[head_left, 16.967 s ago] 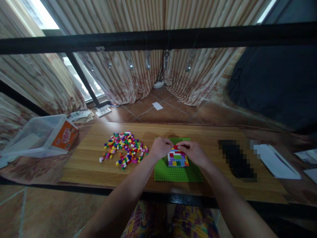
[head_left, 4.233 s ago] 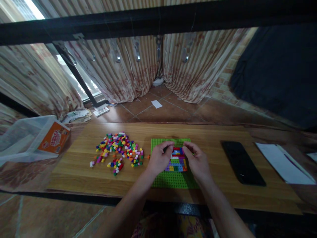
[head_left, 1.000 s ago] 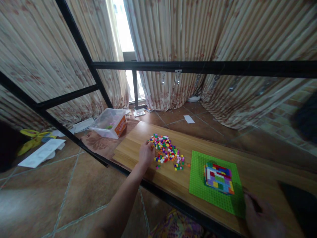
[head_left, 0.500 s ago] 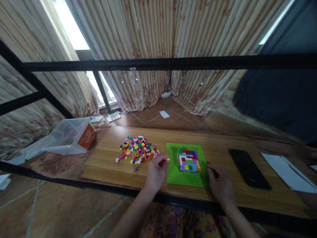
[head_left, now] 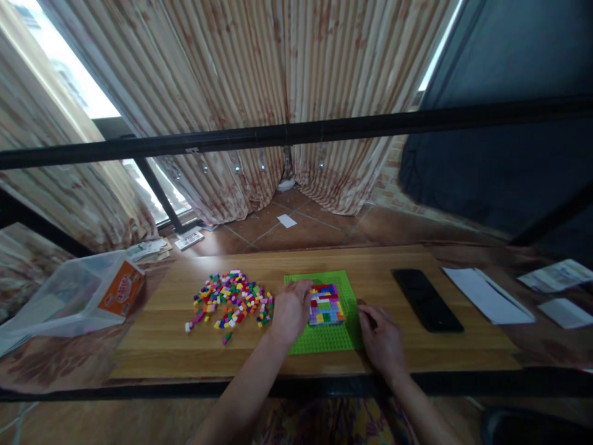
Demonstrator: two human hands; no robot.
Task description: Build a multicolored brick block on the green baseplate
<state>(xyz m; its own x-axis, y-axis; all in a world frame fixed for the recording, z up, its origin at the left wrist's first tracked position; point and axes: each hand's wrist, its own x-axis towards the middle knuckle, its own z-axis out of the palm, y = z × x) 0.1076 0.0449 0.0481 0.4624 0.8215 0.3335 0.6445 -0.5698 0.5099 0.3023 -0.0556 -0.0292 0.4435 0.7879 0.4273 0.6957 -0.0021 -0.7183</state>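
A square block of many-coloured building bricks stands on a green baseplate. My left hand reaches over the plate's left side, its pinched fingertips at the block's upper left edge. The small yellow brick seen in that pinch a moment earlier is now hidden behind the fingers. At the plate's right edge, my right hand is closed, thumb and forefinger together on the rim. Left of the plate lies a loose pile of small coloured bricks.
The wooden board carries a black phone on the right. Past it lie white paper sheets. A clear plastic bin with an orange label stands left of the board. A dark metal rail crosses ahead, before curtains.
My left hand has moved right, from the plate's left edge to the brick block, carrying the yellow brick. My right hand stays at the plate's right edge. The camera view has shifted right.
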